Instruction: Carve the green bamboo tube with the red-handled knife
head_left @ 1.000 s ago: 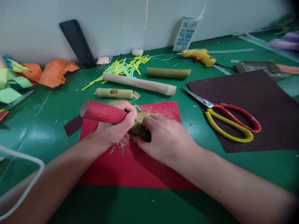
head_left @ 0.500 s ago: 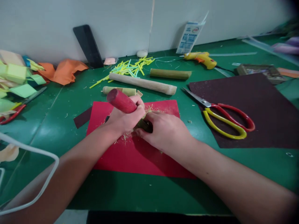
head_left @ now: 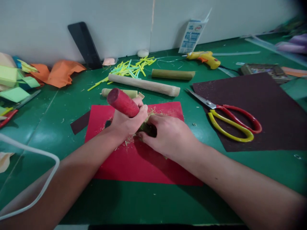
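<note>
My left hand (head_left: 129, 119) is wrapped round the thick red wooden handle (head_left: 122, 102) of a tool whose working end is hidden. My right hand (head_left: 169, 132) grips a dark green piece of bamboo (head_left: 145, 128) from the right, its fingertips close to my left hand. Both hands are over a red sheet (head_left: 139, 166) on the green table. Pale shavings (head_left: 127, 142) lie scattered around the bamboo. By my left wrist a small dark end (head_left: 107, 123) shows, too covered to identify.
Behind the sheet lie a short bamboo piece (head_left: 130, 93), a long pale stick (head_left: 144, 84) and a greenish bamboo length (head_left: 172, 74). Scissors (head_left: 223, 119) rest on a dark sheet (head_left: 254, 95) at right. A yellow glue gun (head_left: 205, 59) is behind. A white wire loop (head_left: 57, 163) crosses my left forearm.
The view has shifted slightly, so most things sit a little further left. Both hands keep their grips, with the red handle in nearly the same pose.
</note>
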Action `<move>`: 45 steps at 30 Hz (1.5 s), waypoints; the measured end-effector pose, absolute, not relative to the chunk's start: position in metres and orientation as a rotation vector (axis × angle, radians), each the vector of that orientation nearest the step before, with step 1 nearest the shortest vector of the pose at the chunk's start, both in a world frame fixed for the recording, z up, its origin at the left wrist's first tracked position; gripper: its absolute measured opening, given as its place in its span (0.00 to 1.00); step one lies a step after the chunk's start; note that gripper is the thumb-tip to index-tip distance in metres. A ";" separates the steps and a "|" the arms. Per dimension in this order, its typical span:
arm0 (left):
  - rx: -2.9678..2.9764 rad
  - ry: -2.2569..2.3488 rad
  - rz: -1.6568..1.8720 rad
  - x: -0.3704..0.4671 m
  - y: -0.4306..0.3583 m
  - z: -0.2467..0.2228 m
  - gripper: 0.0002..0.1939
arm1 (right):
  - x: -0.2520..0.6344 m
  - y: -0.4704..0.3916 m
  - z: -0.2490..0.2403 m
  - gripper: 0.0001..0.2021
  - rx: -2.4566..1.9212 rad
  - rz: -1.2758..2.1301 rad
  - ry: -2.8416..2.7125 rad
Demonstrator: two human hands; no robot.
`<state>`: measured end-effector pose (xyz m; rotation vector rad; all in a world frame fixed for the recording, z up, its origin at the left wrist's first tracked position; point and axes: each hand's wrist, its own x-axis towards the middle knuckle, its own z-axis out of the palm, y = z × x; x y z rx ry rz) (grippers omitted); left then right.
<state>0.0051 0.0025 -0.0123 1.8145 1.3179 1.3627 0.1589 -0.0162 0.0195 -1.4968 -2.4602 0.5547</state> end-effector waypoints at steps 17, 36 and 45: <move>1.890 1.233 1.266 -0.005 0.002 -0.005 0.10 | 0.161 -0.018 0.019 0.11 -1.502 0.510 -2.438; 1.614 1.233 1.556 0.008 0.003 -0.007 0.12 | 0.156 -0.023 0.021 0.12 -1.456 0.505 -2.497; 1.717 1.233 1.428 0.004 0.004 -0.007 0.11 | 0.159 -0.022 0.020 0.11 -1.451 0.449 -2.498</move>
